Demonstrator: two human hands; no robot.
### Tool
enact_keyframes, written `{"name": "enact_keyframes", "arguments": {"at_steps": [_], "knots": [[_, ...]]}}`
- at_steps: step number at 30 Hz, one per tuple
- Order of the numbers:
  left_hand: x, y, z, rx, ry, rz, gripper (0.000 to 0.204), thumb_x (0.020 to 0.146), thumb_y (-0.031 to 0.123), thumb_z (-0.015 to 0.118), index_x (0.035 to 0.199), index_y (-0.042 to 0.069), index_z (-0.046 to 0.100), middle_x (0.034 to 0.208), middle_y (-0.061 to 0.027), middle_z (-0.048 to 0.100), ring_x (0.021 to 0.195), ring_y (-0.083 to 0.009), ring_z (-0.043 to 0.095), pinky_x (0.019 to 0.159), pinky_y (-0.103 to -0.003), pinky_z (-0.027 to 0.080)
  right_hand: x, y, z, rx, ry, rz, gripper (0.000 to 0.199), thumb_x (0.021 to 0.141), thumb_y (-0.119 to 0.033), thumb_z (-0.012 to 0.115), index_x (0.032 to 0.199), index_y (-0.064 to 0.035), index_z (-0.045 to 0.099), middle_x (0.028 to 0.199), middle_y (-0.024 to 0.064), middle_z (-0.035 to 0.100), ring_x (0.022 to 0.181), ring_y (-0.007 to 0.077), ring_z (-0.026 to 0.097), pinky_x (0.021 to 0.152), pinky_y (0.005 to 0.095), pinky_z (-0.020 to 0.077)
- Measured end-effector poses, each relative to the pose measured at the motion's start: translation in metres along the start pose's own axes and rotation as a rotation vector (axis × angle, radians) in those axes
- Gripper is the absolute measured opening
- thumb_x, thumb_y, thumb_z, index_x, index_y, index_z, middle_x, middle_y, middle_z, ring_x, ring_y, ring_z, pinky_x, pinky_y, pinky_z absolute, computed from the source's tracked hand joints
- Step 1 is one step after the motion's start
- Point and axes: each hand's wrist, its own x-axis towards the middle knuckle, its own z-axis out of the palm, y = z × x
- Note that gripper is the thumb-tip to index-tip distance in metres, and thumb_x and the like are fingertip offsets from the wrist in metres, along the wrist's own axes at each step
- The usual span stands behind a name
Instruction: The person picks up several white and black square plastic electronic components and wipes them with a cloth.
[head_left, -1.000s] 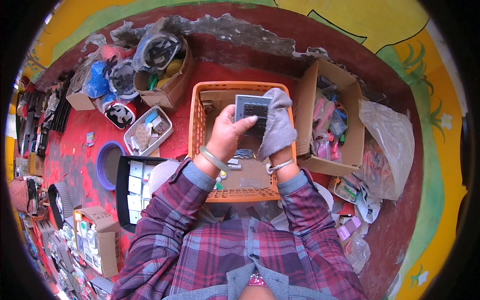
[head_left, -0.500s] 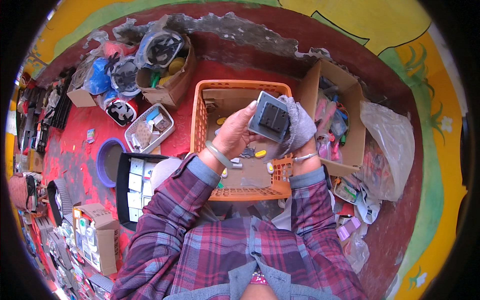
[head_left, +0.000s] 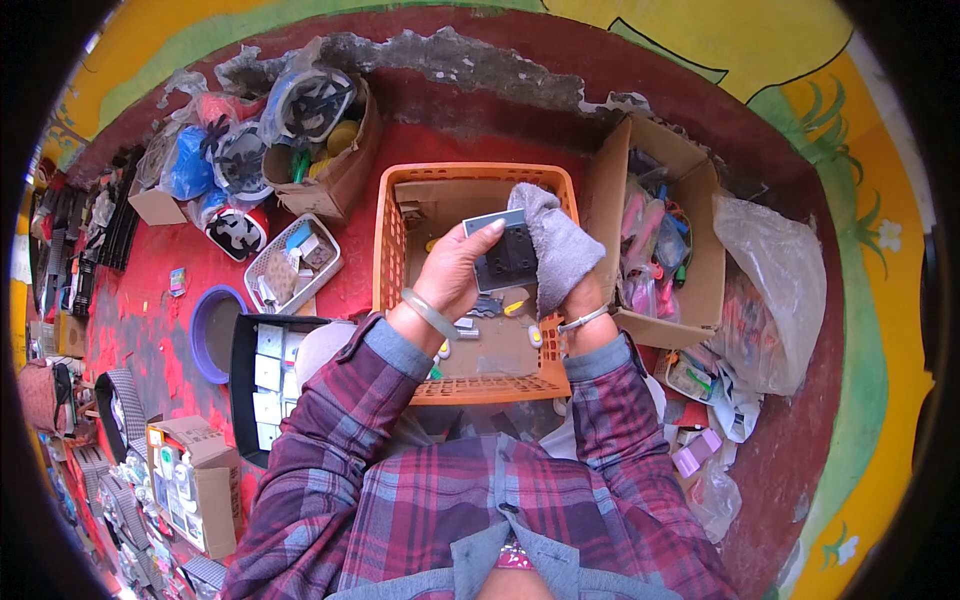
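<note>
My left hand (head_left: 450,278) is closed on the left edge of a dark grey square wall switch panel (head_left: 507,257), thumb on top, its black moulded back facing up. A grey cloth (head_left: 562,245) is bunched in my right hand (head_left: 586,302) and lies against the panel's right side; most of the right fingers are hidden under it. Both hands are over an orange plastic basket (head_left: 490,390) lined with cardboard. Inside lie several small pieces, among them a white and yellow oval one (head_left: 535,336) and a white block (head_left: 464,323).
To the right stands a cardboard box (head_left: 690,318) of bagged items, beside a clear plastic bag (head_left: 770,260). Left are a white basket (head_left: 325,268), a purple basin (head_left: 200,340), a black tray of white boxes (head_left: 245,390) and an open carton (head_left: 218,500). Behind is a painted wall (head_left: 500,85).
The switch panel and both hands have shifted left and slightly nearer to me. The panel is turned, and the cloth now stands higher over its right edge.
</note>
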Motion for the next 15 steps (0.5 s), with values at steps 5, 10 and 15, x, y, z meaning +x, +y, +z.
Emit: {"name": "enact_keyframes", "arguments": {"at_steps": [5,10,15], "knots": [[0.002,0.01,-0.01,-0.043,0.087,0.109,0.027,0.092,0.02,0.056,0.113,0.003,0.059,0.102,-0.0083,0.066,0.093,-0.0203,0.064,0.085,-0.037,0.052,-0.001,-0.014,0.016,0.122,-0.114,0.056,0.037,0.094,-0.016,0.049,0.127,-0.0009,0.048,0.117,0.0053,0.057,0.103,0.016,0.054,0.091,0.0267,0.0428],[0.004,0.002,-0.01,-0.117,0.141,0.206,0.024,0.091,0.021,0.057,0.109,0.005,0.06,0.101,-0.007,0.066,0.093,-0.0202,0.064,0.086,-0.037,0.051,0.0,-0.048,0.034,1.207,0.06,0.467,0.04,0.099,-0.029,0.043,0.13,-0.0039,0.047,0.119,0.0003,0.056,0.106,0.0111,0.053,0.093,0.025,0.0415],[0.008,-0.005,-0.009,-0.201,0.208,0.268,0.021,0.091,0.02,0.059,0.106,0.005,0.06,0.099,-0.0055,0.066,0.089,-0.0168,0.063,0.083,-0.033,0.051,-0.004,-0.04,0.048,1.498,0.106,0.617,0.044,0.098,-0.041,0.042,0.124,-0.0067,0.05,0.116,0.0004,0.058,0.104,0.0124,0.054,0.092,0.0251,0.0424]]}}
